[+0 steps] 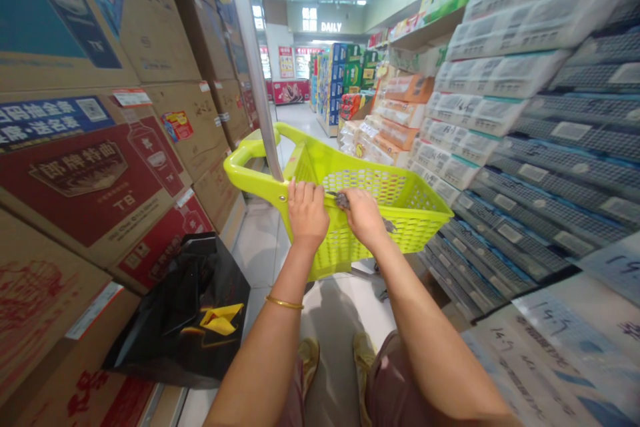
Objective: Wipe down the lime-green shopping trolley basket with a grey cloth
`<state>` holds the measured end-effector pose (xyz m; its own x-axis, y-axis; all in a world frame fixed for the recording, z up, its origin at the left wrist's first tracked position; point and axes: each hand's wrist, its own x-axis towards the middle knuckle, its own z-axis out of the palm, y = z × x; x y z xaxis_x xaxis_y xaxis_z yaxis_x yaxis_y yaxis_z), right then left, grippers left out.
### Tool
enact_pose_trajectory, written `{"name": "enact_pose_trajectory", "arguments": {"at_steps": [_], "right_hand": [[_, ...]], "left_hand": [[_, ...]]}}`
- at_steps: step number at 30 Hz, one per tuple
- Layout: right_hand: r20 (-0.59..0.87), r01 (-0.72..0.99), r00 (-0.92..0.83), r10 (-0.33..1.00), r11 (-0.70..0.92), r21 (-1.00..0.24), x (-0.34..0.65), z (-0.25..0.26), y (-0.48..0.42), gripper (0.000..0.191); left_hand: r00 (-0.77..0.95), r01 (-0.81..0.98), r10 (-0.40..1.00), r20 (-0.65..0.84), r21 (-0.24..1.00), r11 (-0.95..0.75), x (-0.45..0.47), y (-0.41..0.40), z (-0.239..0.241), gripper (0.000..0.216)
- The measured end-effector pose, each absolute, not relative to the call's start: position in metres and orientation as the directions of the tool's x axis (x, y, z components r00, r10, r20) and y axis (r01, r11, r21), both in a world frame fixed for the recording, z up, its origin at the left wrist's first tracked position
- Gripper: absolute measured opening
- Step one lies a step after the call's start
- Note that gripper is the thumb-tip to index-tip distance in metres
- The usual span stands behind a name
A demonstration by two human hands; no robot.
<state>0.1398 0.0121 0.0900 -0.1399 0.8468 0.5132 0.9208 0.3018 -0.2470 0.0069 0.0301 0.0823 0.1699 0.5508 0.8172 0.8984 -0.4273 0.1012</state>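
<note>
A lime-green plastic shopping cart basket (415, 230) with perforated sides stands in front of me. My left hand (307, 213) is closed over its near rim, beside the foot of a metal pole (260, 73). Just to the right, my right hand (365, 217) is closed on a bunched grey cloth (343, 200) against the same rim. Another bit of grey shows below that hand. The basket's looped handle end (245, 157) points left. Part of the basket's inside is visible, and the fingertips of both hands are partly hidden.
Stacked cardboard cartons (75, 180) line the left side, with a black bag (195, 307) on the floor before them. Packs of tissue (500, 73) and dark blue packages (540, 193) are piled at the right. A tiled aisle (305, 120) runs ahead to further shelves.
</note>
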Motion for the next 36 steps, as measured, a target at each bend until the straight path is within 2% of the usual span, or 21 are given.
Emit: {"name": "enact_pose_trajectory", "arguments": {"at_steps": [5,9,14,19,26,36], "right_hand": [[0.568,0.897,-0.127,0.813,0.339,-0.284,0.112,0.097,0.013,0.038],[0.562,0.891,-0.165,0.811,0.367,-0.268,0.124,0.093,0.013,0.037],[0.497,0.932,-0.107,0.861,0.261,-0.251,0.163,0.084,0.012,0.035],[0.464,0.953,-0.062,0.884,0.19,-0.235,0.178,0.083,0.009,0.034],[0.533,0.916,-0.138,0.835,0.313,-0.252,0.133,0.096,0.011,0.036],[0.579,0.906,-0.104,0.809,0.317,-0.28,0.12,0.095,0.012,0.034]], "left_hand": [[0.168,0.895,0.557,0.814,0.111,-0.432,0.005,0.031,0.082,0.023],[0.217,0.88,0.561,0.799,0.089,-0.467,0.001,0.032,0.081,0.024],[0.256,0.878,0.531,0.808,0.036,-0.478,0.001,0.034,0.08,0.025],[0.213,0.883,0.542,0.813,0.078,-0.463,0.008,0.032,0.08,0.024],[0.169,0.909,0.534,0.828,0.078,-0.409,0.013,0.03,0.082,0.022],[0.209,0.866,0.511,0.834,0.086,-0.493,0.002,0.025,0.088,0.027]]}}
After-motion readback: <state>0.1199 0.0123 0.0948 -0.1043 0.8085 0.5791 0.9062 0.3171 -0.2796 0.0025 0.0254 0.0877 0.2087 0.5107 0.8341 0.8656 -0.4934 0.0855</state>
